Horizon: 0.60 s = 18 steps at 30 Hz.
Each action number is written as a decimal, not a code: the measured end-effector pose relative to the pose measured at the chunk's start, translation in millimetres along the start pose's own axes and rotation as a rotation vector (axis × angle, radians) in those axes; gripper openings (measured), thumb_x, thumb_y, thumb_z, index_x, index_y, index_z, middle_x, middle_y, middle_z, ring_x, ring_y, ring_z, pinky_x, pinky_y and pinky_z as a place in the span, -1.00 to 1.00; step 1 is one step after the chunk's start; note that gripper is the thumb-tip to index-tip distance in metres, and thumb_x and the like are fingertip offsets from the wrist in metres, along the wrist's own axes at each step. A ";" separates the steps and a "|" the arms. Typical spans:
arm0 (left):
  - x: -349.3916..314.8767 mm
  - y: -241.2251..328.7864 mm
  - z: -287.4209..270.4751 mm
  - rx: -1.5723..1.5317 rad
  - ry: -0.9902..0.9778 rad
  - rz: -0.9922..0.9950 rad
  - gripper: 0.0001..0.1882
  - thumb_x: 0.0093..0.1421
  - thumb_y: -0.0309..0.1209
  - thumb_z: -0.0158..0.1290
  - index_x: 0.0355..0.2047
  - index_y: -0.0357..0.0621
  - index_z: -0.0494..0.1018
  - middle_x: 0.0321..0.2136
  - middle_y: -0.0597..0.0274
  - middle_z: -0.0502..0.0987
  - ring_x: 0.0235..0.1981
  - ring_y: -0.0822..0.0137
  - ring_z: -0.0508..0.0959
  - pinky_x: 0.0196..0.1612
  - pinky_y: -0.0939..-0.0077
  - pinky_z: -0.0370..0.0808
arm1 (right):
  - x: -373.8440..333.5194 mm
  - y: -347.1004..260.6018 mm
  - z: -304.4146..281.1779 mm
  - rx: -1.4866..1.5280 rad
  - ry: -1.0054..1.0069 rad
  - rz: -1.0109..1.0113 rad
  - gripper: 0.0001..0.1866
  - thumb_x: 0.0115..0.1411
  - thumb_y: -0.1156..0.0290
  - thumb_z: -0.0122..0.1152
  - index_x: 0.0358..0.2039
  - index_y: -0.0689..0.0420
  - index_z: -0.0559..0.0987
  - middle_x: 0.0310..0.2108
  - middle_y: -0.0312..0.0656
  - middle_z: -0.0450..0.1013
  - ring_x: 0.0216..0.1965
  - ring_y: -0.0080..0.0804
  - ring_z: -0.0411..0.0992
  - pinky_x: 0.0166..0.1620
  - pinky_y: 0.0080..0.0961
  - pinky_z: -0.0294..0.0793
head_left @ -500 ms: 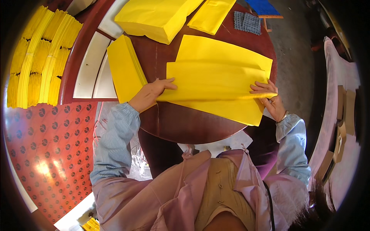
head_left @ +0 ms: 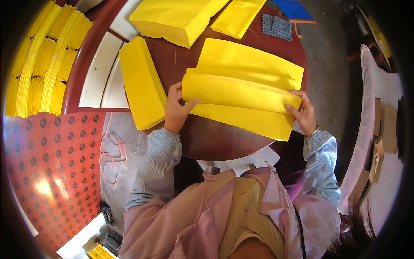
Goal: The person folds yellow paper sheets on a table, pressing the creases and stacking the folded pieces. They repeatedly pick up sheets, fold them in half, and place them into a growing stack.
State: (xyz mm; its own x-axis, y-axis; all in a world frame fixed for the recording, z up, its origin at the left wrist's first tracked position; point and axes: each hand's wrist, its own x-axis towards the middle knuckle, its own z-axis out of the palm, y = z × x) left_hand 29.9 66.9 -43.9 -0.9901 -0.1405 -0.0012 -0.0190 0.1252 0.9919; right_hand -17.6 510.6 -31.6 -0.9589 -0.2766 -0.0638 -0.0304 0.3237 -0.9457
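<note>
A yellow sheet (head_left: 241,90), paper-like and partly folded over, lies between my hands on the round dark red table (head_left: 215,140). My left hand (head_left: 177,107) grips its left end, thumb on top and fingers behind the edge. At the right end my right hand (head_left: 303,110) pinches the fold between thumb and fingers. Beneath and beyond it rests another yellow sheet (head_left: 250,54). A narrow stack of folded yellow sheets (head_left: 142,86) lies just left of my left hand.
At the far side sit a large yellow stack (head_left: 168,21) and a smaller yellow folded bundle (head_left: 237,17). Grey textured pads (head_left: 277,26) lie near the far right edge, by a blue board (head_left: 295,9). Tied yellow bundles (head_left: 43,60) stand at the left. Cardboard boxes (head_left: 379,129) are at the right.
The near edge of the sheet has been lifted and turned away from me into a broader fold. My left hand has shifted right and turned upright onto its left end; the right hand stays near its end.
</note>
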 end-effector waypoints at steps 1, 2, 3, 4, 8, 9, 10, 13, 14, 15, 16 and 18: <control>-2.0 -0.7 4.1 -0.035 0.035 -0.016 -0.31 0.17 -0.54 0.34 0.24 -0.31 0.25 0.00 0.02 0.65 0.03 0.27 0.63 0.16 0.43 0.49 | 1.8 -2.0 2.2 -0.012 0.027 -0.016 -0.51 0.32 0.39 0.39 0.21 0.09 0.46 0.03 -0.13 0.55 0.10 -0.30 0.52 0.23 -0.41 0.46; -3.4 -0.4 6.7 -0.080 0.066 0.002 -0.30 0.17 -0.54 0.34 0.24 -0.32 0.23 -0.02 0.00 0.66 0.02 0.25 0.64 0.15 0.42 0.50 | 3.3 -3.8 3.0 -0.023 0.053 -0.032 -0.47 0.30 0.40 0.41 0.23 0.08 0.44 0.02 -0.13 0.56 0.08 -0.32 0.53 0.22 -0.43 0.48; -3.7 0.2 8.0 -0.064 0.085 -0.047 -0.29 0.16 -0.54 0.35 0.25 -0.32 0.22 -0.01 0.00 0.65 0.03 0.25 0.64 0.15 0.42 0.50 | 4.5 -4.2 5.6 0.004 0.053 -0.044 -0.43 0.31 0.39 0.40 0.28 0.06 0.38 -0.01 -0.16 0.57 0.07 -0.32 0.54 0.21 -0.45 0.49; -3.7 0.7 7.9 -0.059 0.100 -0.061 -0.27 0.16 -0.54 0.36 0.25 -0.32 0.21 0.00 -0.01 0.64 0.04 0.24 0.63 0.15 0.43 0.50 | 4.8 -4.5 6.7 0.012 0.085 -0.026 -0.41 0.31 0.38 0.41 0.29 0.06 0.37 -0.01 -0.17 0.57 0.07 -0.36 0.54 0.22 -0.45 0.46; -6.6 0.6 7.1 0.039 0.044 0.045 -0.24 0.14 -0.56 0.37 0.26 -0.33 0.19 0.02 -0.02 0.63 0.05 0.26 0.62 0.14 0.45 0.49 | 2.8 -4.2 8.0 0.016 0.177 0.044 -0.30 0.27 0.35 0.47 0.34 0.06 0.33 -0.02 -0.17 0.60 0.09 -0.41 0.53 0.26 -0.44 0.41; -6.7 0.4 6.9 0.048 0.035 0.046 -0.25 0.13 -0.57 0.37 0.25 -0.32 0.20 0.02 -0.01 0.63 0.04 0.28 0.62 0.13 0.46 0.49 | 1.5 -4.3 7.3 0.011 0.185 0.048 -0.27 0.26 0.34 0.49 0.35 0.05 0.32 -0.02 -0.17 0.61 0.09 -0.40 0.53 0.27 -0.43 0.41; -6.3 -0.1 6.1 0.058 0.028 0.048 -0.26 0.13 -0.58 0.37 0.24 -0.32 0.21 0.02 0.00 0.62 0.04 0.29 0.62 0.13 0.46 0.49 | 0.3 -5.0 4.8 -0.065 0.151 -0.014 -0.24 0.23 0.35 0.52 0.37 0.05 0.31 0.00 -0.16 0.60 0.11 -0.38 0.53 0.29 -0.42 0.40; -6.5 -3.3 3.1 -0.004 0.043 -0.005 -0.37 0.14 -0.62 0.35 0.16 -0.30 0.29 -0.02 0.07 0.63 0.00 0.33 0.62 0.11 0.50 0.49 | -4.2 -6.0 3.3 -0.186 0.037 -0.127 -0.19 0.19 0.34 0.55 0.38 0.03 0.30 0.06 -0.14 0.60 0.16 -0.31 0.52 0.31 -0.39 0.42; -6.1 -4.2 2.8 -0.041 0.054 -0.032 -0.42 0.15 -0.63 0.34 0.13 -0.30 0.33 -0.05 0.09 0.64 -0.02 0.34 0.62 0.10 0.51 0.49 | -7.4 -7.2 3.6 -0.178 0.025 -0.092 -0.21 0.20 0.33 0.53 0.38 0.01 0.31 0.07 -0.12 0.60 0.18 -0.27 0.52 0.29 -0.38 0.45; -5.3 -5.1 2.3 -0.055 0.056 -0.037 -0.48 0.17 -0.63 0.33 0.09 -0.29 0.36 -0.07 0.11 0.64 -0.04 0.36 0.62 0.09 0.53 0.49 | -8.6 -8.5 2.5 -0.172 -0.007 -0.050 -0.23 0.21 0.32 0.51 0.37 -0.01 0.32 0.08 -0.10 0.61 0.20 -0.23 0.52 0.28 -0.36 0.48; -4.5 -5.8 2.1 -0.070 0.059 -0.042 -0.53 0.19 -0.63 0.32 0.05 -0.29 0.38 -0.09 0.14 0.65 -0.06 0.38 0.62 0.08 0.54 0.49 | -8.6 -10.1 0.8 -0.204 0.016 -0.091 -0.25 0.22 0.33 0.50 0.36 0.00 0.33 0.07 -0.10 0.61 0.19 -0.24 0.53 0.27 -0.37 0.49; -3.9 -6.5 3.6 -0.112 0.083 -0.057 -0.62 0.22 -0.63 0.29 0.00 -0.29 0.42 -0.14 0.17 0.65 -0.09 0.41 0.62 0.06 0.58 0.49 | -6.4 -13.8 -3.0 -0.268 0.022 -0.157 -0.29 0.23 0.35 0.49 0.34 0.01 0.36 0.04 -0.10 0.62 0.16 -0.26 0.55 0.27 -0.39 0.49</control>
State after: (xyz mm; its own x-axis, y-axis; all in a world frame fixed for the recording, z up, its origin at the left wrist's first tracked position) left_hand 33.4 70.2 -50.9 -0.9729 -0.2254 -0.0517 -0.0544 0.0055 0.9985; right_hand -11.9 510.7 -17.1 -0.9426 -0.3228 0.0859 -0.2488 0.5068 -0.8254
